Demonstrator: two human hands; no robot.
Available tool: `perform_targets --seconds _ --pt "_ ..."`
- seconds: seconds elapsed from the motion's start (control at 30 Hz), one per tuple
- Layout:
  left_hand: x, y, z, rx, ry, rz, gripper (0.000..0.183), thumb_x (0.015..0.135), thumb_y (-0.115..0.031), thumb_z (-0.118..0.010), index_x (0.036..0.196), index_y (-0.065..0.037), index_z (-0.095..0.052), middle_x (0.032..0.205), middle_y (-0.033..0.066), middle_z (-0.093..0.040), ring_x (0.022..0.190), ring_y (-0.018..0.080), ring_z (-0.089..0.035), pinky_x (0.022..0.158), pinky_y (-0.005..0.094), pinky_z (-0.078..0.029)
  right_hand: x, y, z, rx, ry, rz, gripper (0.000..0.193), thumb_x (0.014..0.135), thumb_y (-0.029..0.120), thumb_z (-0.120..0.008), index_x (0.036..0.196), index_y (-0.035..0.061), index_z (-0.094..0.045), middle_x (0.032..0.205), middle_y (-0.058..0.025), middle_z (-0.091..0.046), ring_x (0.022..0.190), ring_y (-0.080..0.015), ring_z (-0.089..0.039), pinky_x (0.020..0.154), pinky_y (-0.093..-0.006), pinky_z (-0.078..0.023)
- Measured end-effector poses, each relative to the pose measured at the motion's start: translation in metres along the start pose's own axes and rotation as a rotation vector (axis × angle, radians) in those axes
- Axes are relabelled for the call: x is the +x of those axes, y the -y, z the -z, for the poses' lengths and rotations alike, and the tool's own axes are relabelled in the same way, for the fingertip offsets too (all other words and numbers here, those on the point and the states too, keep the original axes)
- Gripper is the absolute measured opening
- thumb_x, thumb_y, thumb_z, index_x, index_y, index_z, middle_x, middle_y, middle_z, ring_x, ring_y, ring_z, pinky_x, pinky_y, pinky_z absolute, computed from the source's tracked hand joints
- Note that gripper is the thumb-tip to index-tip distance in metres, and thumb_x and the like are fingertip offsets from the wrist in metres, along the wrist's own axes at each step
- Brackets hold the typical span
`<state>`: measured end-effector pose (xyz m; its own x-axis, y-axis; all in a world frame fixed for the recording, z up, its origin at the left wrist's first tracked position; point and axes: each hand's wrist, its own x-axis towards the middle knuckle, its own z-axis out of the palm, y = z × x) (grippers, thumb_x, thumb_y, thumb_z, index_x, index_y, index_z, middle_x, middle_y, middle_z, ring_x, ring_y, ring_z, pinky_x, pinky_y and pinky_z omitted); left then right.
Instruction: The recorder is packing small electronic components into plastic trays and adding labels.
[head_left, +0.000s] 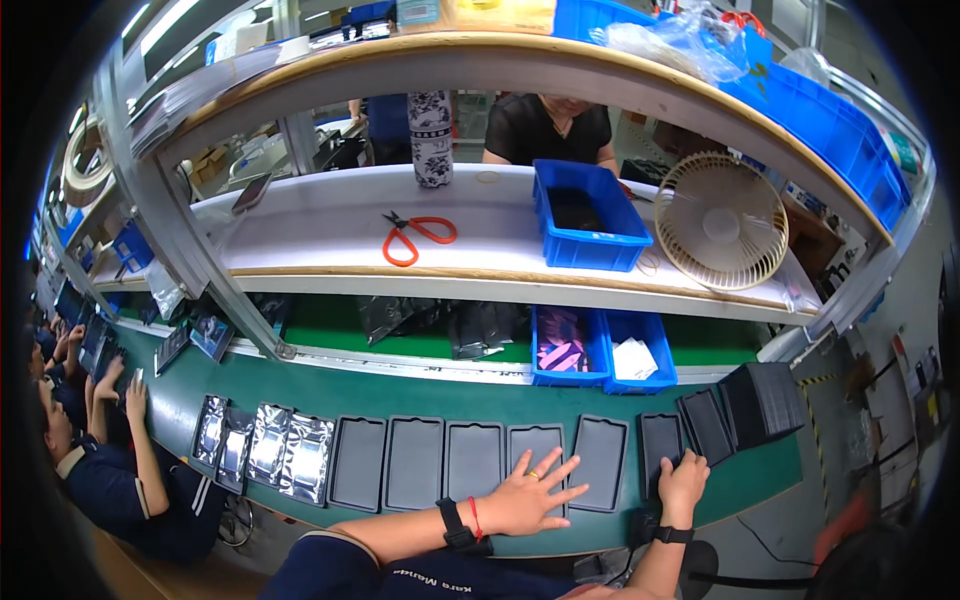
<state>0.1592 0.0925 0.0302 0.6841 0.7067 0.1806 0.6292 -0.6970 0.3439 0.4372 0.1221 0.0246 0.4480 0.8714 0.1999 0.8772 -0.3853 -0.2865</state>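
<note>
A row of shallow black trays lies along the green bench. My left hand, wearing a ring, reaches over one black tray with its fingers spread and nothing held. To its right, a slightly tilted black tray lies apart from both hands. My right hand is closed on the right side of another black tray, thumb over the inside; its lower part is partly covered. Beside it, another tray leans toward a tall stack of black trays. At the left end, several trays hold shiny silver packets.
Above the bench runs a white shelf with red-handled snips, a blue bin, a fan and a patterned bottle. Two blue bins sit beneath it. People work at the left and across the shelf.
</note>
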Motion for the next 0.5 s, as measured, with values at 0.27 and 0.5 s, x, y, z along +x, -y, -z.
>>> perform_targets --seconds 0.27,0.5 --pt "-0.016 0.02 0.007 -0.018 0.237 -0.034 0.056 0.089 -0.055 -0.044 0.133 -0.02 -0.044 0.146 0.0175 -0.022 0.135 0.0431 -0.017 0.101 0.0689 -0.014 0.011 -0.026 -0.005 0.326 -0.038 0.021 0.022 0.082 0.0 -0.056 0.104 -0.0043 -0.056 0.085 -0.0137 -0.061 0.073 -0.0303 -0.059 0.073 -0.035 -0.047" --pt "-0.032 0.033 0.023 0.058 0.243 -0.003 0.059 0.087 -0.056 -0.045 0.138 -0.026 -0.038 0.145 0.0182 -0.024 0.135 0.0434 -0.016 0.103 0.0665 -0.013 0.004 -0.014 0.028 1.422 0.172 -0.048 0.018 0.082 -0.002 -0.058 0.1 -0.0006 -0.055 0.088 -0.002 -0.058 0.075 -0.0045 -0.051 0.07 -0.0175 -0.04"
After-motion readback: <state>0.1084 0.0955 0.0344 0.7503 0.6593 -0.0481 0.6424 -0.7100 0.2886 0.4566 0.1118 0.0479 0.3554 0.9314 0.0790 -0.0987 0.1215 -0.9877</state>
